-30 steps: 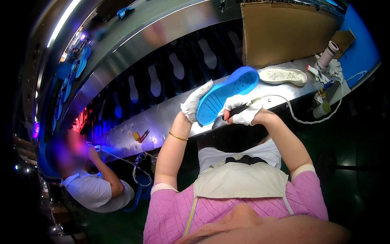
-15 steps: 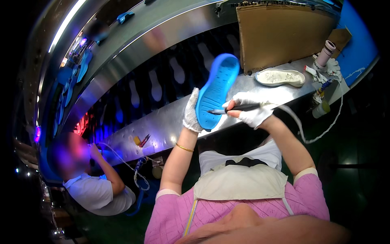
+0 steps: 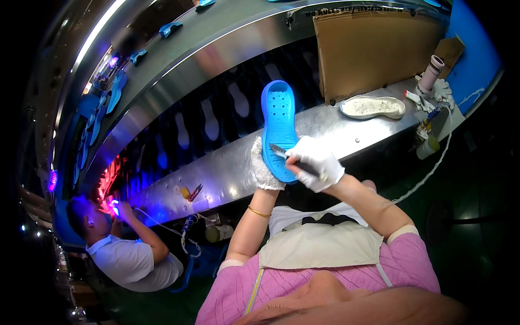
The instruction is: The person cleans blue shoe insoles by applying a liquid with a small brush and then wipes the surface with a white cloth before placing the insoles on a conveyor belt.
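A blue shoe sole (image 3: 279,108) stands tilted in front of me above the metal bench, its toe end pointing away. My left hand (image 3: 264,169), in a white glove, is closed around its lower left edge. My right hand (image 3: 320,162), in a white glove with bare fingertips, grips a dark-handled brush (image 3: 278,151). The brush's dark tip rests on or just over the sole's inner face, below the middle. Part of the handle is hidden by my fingers. A white hose (image 3: 433,181) hangs from behind my right forearm to a fitting at the bench's right end.
A whitish sole (image 3: 372,107) lies on the metal bench (image 3: 233,162) before a cardboard sheet (image 3: 379,54). A pink cylinder (image 3: 430,76) and gloves (image 3: 444,92) are at right. Blue pieces (image 3: 170,29) lie on the conveyor (image 3: 216,19). A co-worker (image 3: 132,244) sits at left; pliers (image 3: 195,192) lie between us.
The sole has turned more upright, its far end swinging left, and now shows its inner face with holes. My right hand has moved left and lower with the brush. The co-worker's head has shifted.
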Demonstrator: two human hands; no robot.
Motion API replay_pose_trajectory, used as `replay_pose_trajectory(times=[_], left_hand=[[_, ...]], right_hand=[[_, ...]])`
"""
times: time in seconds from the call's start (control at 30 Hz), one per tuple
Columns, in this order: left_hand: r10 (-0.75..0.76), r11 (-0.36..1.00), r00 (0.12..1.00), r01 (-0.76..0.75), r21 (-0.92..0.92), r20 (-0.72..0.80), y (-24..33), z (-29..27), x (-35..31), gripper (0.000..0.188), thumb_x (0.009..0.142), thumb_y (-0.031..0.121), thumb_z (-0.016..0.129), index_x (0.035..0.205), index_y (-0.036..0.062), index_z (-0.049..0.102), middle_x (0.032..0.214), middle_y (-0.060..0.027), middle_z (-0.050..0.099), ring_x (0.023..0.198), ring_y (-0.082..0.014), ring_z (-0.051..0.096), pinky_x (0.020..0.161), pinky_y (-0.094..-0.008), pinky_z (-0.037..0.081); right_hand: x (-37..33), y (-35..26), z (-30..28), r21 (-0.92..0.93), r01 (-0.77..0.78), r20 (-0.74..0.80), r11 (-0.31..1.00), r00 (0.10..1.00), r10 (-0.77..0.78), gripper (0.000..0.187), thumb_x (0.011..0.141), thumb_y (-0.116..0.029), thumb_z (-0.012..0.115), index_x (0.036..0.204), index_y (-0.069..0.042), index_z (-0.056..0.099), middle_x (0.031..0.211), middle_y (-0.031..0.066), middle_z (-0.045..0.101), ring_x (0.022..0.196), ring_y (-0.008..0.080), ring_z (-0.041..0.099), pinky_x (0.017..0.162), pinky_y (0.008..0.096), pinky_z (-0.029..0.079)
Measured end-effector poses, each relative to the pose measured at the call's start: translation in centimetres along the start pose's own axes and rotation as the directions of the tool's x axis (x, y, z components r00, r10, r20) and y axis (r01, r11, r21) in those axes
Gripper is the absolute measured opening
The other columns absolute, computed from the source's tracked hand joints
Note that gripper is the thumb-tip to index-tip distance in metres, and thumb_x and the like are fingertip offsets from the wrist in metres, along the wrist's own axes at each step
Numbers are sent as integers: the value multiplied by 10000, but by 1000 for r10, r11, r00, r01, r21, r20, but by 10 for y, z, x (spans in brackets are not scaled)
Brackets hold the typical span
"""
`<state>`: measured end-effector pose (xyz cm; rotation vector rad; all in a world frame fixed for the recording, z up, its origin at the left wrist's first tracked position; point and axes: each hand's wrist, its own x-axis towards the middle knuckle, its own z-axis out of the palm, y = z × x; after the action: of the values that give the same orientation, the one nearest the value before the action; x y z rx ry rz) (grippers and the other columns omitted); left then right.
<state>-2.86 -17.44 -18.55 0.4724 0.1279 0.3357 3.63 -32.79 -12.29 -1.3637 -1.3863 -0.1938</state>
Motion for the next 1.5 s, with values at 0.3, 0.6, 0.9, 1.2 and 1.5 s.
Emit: replay_pose_trajectory(times=[0.3, 0.6, 0.9, 1.2, 1.5], left_hand=[[-62, 997, 997, 63, -34, 42, 9, 5, -17, 675, 878, 553, 374, 1276, 10, 426, 1191, -206, 536, 1033, -346, 562, 915, -448, 458], [-268, 954, 920, 295, -56, 285, -3, 19, -42, 764, 894, 552, 371, 1404, 0, 232, 1363, -244, 373, 1237, -410, 397, 1067, -525, 287], [-196, 946, 911, 274, -176, 363, 9, -9, -27, 693, 905, 562, 351, 1318, 8, 398, 1227, -195, 532, 1101, -325, 536, 956, -457, 427], [-153, 966, 976, 114, 230, 156, 15, 17, -36, 692, 912, 550, 364, 1324, -5, 390, 1240, -208, 519, 1104, -330, 536, 968, -437, 420], [-20, 973, 992, -9, 232, 121, 34, 18, -33, 569, 934, 487, 400, 1270, 29, 442, 1129, -133, 579, 990, -227, 589, 854, -363, 504]], right_hand=[[-4, 3, -5, 489, -523, 174, 698, 842, 510, 121, 775, 3, 684, 860, -24, 602, 896, 84, 649, 786, 126, 611, 721, 263, 508], [29, 56, -55, 289, -480, -65, 828, 853, 517, 134, 735, -97, 748, 810, -40, 652, 782, 52, 622, 703, 145, 596, 655, 278, 495], [-20, 7, 2, -4, -53, -99, 999, 994, 52, 208, 653, -33, 760, 824, -53, 642, 827, 119, 640, 751, 247, 631, 669, 306, 508], [16, 18, -49, 57, -44, -167, 997, 985, 53, 178, 702, 41, 712, 838, -51, 644, 878, 97, 647, 769, 183, 618, 691, 292, 496], [13, -2, -47, -71, 62, 312, 996, 949, -37, 164, 659, 21, 683, 788, -66, 629, 925, 128, 646, 793, 251, 625, 668, 300, 499]])
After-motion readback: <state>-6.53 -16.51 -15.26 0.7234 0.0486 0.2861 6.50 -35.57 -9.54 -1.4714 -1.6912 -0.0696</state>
